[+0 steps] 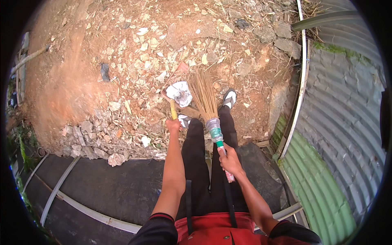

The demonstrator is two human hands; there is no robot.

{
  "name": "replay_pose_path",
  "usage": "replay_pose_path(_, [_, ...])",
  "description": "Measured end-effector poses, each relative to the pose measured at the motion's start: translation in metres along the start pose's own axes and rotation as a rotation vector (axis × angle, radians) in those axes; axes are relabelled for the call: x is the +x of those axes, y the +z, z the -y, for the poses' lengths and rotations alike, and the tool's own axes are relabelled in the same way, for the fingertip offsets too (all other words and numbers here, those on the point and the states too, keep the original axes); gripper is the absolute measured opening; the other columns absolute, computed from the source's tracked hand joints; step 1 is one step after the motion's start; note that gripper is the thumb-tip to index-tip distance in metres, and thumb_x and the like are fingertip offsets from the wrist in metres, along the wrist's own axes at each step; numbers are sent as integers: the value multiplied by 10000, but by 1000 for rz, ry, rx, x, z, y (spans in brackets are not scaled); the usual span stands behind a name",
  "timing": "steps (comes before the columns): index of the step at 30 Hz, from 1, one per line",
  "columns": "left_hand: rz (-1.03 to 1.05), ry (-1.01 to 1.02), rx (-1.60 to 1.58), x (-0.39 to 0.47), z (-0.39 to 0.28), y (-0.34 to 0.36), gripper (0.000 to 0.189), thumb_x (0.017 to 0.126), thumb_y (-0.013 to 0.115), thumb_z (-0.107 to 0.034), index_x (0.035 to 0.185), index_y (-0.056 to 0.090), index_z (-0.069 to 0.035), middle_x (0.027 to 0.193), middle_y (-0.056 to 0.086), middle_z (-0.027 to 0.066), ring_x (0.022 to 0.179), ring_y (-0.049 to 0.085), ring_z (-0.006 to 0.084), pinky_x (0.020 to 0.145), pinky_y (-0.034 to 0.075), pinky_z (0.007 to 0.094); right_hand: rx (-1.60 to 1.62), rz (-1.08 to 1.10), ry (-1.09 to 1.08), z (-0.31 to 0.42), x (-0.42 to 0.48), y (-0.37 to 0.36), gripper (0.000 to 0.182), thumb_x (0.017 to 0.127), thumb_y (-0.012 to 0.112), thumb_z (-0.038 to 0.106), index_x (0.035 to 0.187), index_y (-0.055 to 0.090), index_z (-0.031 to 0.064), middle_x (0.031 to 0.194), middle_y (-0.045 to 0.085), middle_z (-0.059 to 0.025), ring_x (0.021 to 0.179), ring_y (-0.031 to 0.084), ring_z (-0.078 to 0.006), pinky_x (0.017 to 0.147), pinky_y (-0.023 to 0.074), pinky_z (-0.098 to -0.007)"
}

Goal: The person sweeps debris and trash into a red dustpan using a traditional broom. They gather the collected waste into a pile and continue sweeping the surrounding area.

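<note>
My right hand (230, 160) is closed around the taped handle of a stick broom (204, 98), whose thin bristles point away from me, close to my right shoe. My left hand (173, 125) grips the yellow handle (173, 109) of a tool whose head is mostly hidden. At that handle's far end lies a crumpled white sheet or bag (180, 93), left of the bristles; whether it rests on the tool or the ground I cannot tell. Dry leaves and pale scraps (147, 64) are scattered over the reddish soil around both.
Corrugated metal sheets (337, 107) and a pale rail (301, 79) border the right side. Broken stones (92, 141) line the near left edge, beside dark sheeting (122, 180) crossed by metal bars (98, 216). Flat rocks (288, 47) lie at the upper right.
</note>
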State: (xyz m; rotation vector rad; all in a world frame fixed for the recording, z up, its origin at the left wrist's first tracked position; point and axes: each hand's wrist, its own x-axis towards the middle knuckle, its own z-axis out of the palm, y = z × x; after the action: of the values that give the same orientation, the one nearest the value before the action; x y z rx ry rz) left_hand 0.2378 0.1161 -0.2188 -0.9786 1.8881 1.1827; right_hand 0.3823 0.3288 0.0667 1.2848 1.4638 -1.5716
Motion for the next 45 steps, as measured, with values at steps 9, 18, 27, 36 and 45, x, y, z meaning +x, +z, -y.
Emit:
replay_pose_path(9, [15,-61,24,-7,-10,5,133,892,533,-1,815,584,94,651,607,129,440,569,199,343,435,357,55,-290,3,-32,21,-16,238,1057,509,243,1050,572,14,576,491,-17,446,524,-115,402,454,-304])
replay_pose_path(18, [-30,-30,61,-5,1,-2,137,909,536,-8,838,581,100,642,591,118,435,559,190,341,448,359,-41,-57,-80,-40,38,54,239,1055,511,234,1107,561,7,591,499,-23,463,533,-114,413,467,-318])
replay_pose_path(27, [45,-34,76,3,-1,-5,191,938,535,-52,841,581,107,658,603,149,419,538,205,336,428,356,-561,-123,-306,-31,-80,-4,357,1046,513,208,1325,515,-14,640,614,-148,528,646,-241,473,494,-391])
replay_pose_path(36, [18,-36,27,-1,-4,6,119,901,544,-8,815,549,75,648,573,139,412,519,199,336,396,370,1064,222,232,-21,-108,-74,390,1073,512,286,1379,533,46,596,401,22,407,325,-24,329,251,-193])
replay_pose_path(45, [85,-60,95,6,-8,-5,140,893,500,-10,820,576,82,662,600,156,427,536,211,336,392,360,432,-272,100,-56,-53,-84,230,1051,559,271,1116,582,52,619,461,15,444,419,-68,377,353,-255])
